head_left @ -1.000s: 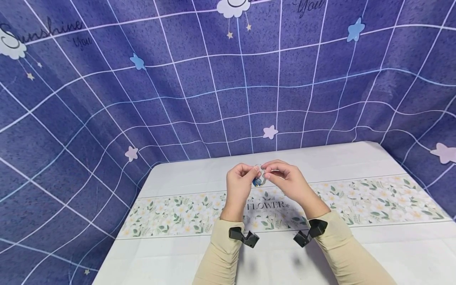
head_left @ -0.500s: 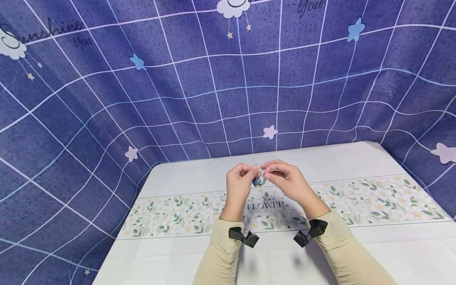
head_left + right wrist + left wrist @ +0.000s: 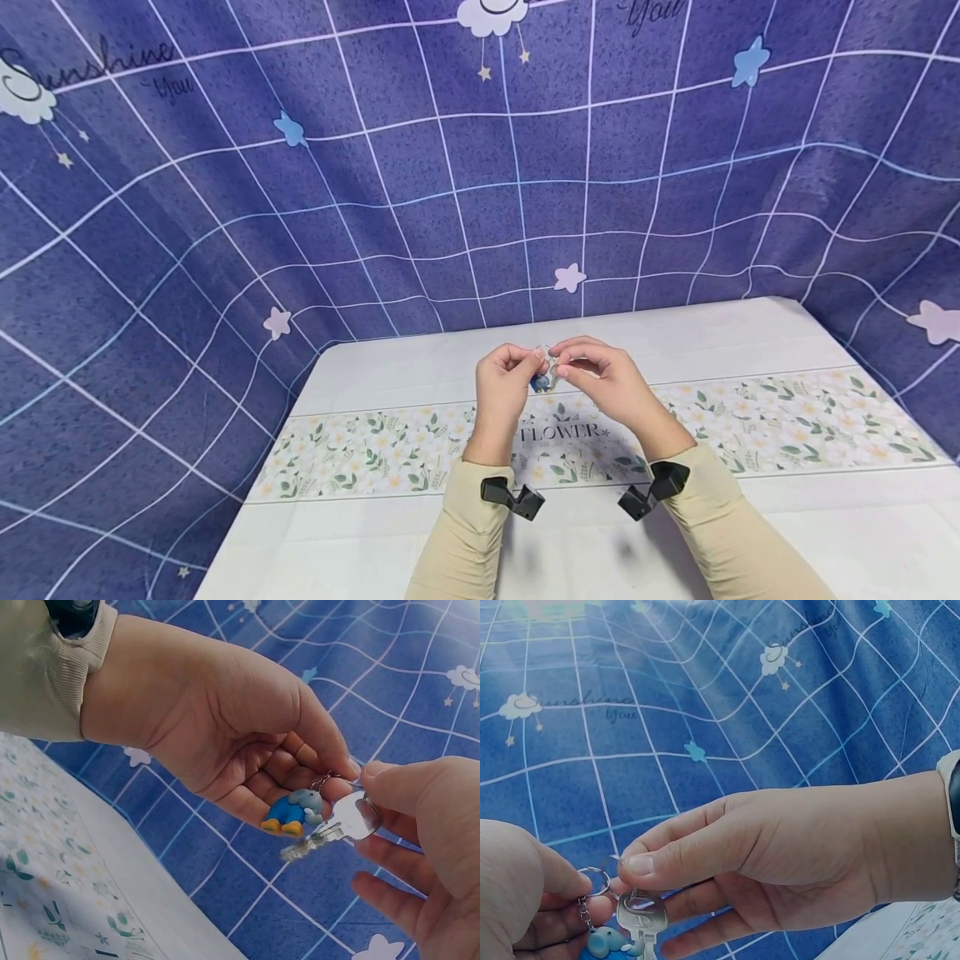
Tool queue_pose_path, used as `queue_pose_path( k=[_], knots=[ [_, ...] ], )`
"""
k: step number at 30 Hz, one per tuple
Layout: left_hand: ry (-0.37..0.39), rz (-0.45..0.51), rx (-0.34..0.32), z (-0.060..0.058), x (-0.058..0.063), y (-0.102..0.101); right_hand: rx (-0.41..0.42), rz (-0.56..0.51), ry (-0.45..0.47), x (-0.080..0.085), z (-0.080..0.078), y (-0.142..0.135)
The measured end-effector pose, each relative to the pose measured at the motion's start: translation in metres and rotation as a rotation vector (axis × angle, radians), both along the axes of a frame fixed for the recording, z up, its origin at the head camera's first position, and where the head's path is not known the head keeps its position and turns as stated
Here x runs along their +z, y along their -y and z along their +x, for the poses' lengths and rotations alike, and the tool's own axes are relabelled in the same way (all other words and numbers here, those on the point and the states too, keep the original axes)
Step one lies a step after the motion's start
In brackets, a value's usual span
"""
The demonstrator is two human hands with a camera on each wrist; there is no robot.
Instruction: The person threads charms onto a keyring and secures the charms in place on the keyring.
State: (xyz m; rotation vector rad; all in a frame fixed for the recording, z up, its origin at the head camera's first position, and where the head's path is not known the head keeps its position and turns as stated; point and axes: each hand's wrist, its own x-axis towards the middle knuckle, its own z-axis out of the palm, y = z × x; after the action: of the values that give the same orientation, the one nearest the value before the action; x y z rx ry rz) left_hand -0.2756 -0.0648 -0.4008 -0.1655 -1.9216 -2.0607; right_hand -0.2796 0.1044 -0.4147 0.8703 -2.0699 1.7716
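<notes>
Both hands meet over the far side of the table. My left hand (image 3: 504,392) pinches a metal key ring (image 3: 598,880) between thumb and fingers. From it, on a short chain, hangs a small elephant charm (image 3: 294,812) with a grey head, blue body and yellow feet. My right hand (image 3: 606,382) pinches between thumb and index finger at the ring's other side, right at the head of a silver key (image 3: 346,820). The key's blade points down beside the charm. The right hand's lower fingers spread behind the key in the left wrist view. Fingertips hide part of the ring.
The table has a white cloth (image 3: 360,533) with a floral band (image 3: 780,425) lettered FLOWER across it. A blue-purple grid curtain (image 3: 420,192) hangs behind and along both sides. Black mounts (image 3: 517,498) sit on both beige sleeves (image 3: 468,533).
Both hands stay in almost the same place and keep their pinches. The key and the elephant charm shift only slightly between them.
</notes>
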Motion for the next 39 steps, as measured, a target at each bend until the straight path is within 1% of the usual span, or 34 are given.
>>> queue_pose_path(
  k=[5, 20, 31, 39],
  knots=[
    [0.009, 0.012, -0.003, -0.0004, -0.0007, -0.0001, -0.003, -0.009, 0.013, -0.0002, 0.0, 0.0],
    [0.015, 0.0, -0.02, -0.0003, 0.001, -0.0005, 0.004, -0.012, 0.075, -0.0005, -0.0011, 0.0006],
    [0.014, 0.007, -0.042, 0.0002, 0.0017, 0.0006, -0.012, -0.001, 0.117, -0.0002, -0.0003, 0.0021],
    [0.02, 0.011, -0.035, -0.0007, 0.0022, 0.0, 0.014, -0.028, 0.152, 0.0006, 0.0014, 0.0035]
  ],
)
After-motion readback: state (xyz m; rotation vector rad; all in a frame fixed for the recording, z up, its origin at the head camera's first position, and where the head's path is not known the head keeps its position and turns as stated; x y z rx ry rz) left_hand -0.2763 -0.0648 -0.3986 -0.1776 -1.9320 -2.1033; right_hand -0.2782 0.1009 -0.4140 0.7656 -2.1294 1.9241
